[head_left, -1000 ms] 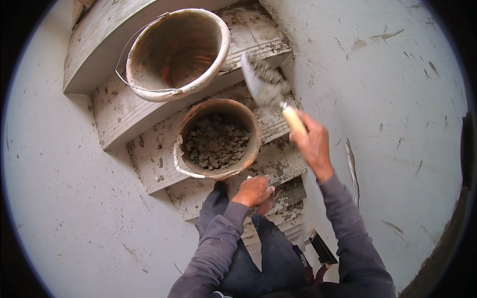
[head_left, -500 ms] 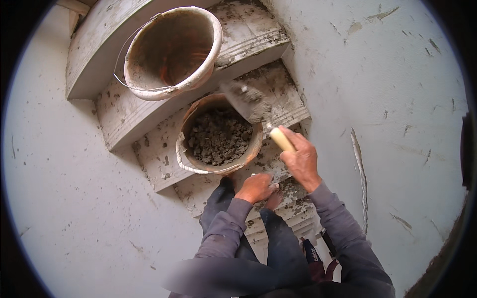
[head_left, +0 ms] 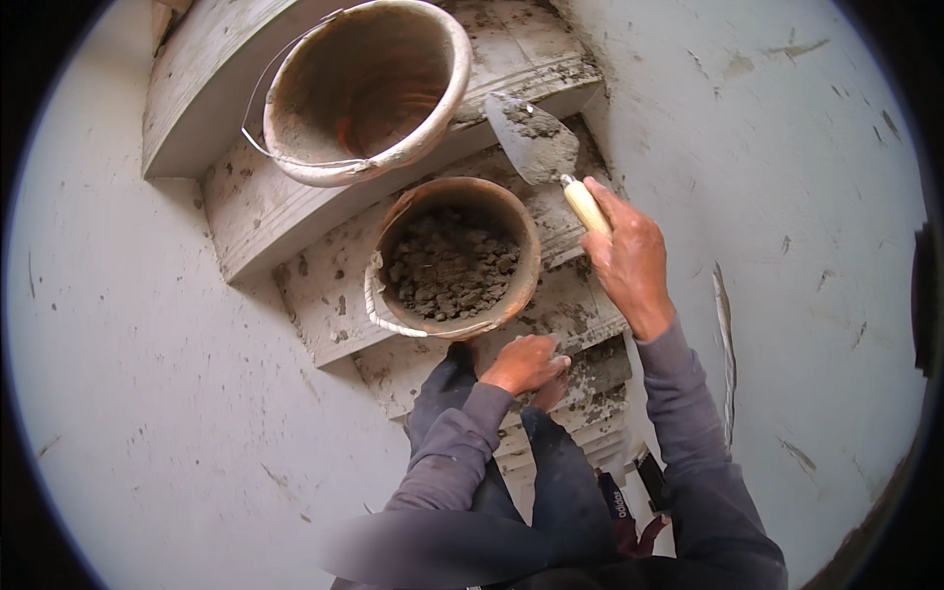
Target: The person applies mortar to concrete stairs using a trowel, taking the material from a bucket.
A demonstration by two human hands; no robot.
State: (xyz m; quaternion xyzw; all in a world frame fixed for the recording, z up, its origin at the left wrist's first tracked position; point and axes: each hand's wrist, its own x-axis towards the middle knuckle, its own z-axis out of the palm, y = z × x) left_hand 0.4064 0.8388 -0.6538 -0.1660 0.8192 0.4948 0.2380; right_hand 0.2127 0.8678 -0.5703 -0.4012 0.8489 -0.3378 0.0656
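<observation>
My right hand (head_left: 629,258) grips the wooden handle of a trowel (head_left: 539,141) whose blade carries a lump of grey mortar, held above the steps just right of the buckets. A brown bucket (head_left: 454,258) full of grey mortar stands on a step in front of me. My left hand (head_left: 523,362) rests on my knee just below that bucket, fingers curled, holding nothing that I can see. A larger empty bucket (head_left: 369,88) with a wire handle sits on a higher step.
Narrow curved concrete steps (head_left: 285,221), spattered with mortar, climb between two plastered white walls (head_left: 128,393). My legs in dark trousers fill the lower steps. A plaster crack or strip runs down the right wall (head_left: 726,344).
My right hand dipped the trowel toward the mortar bucket and has lifted it again, up and to the right, with mortar on the blade. My left hand stayed on my knee.
</observation>
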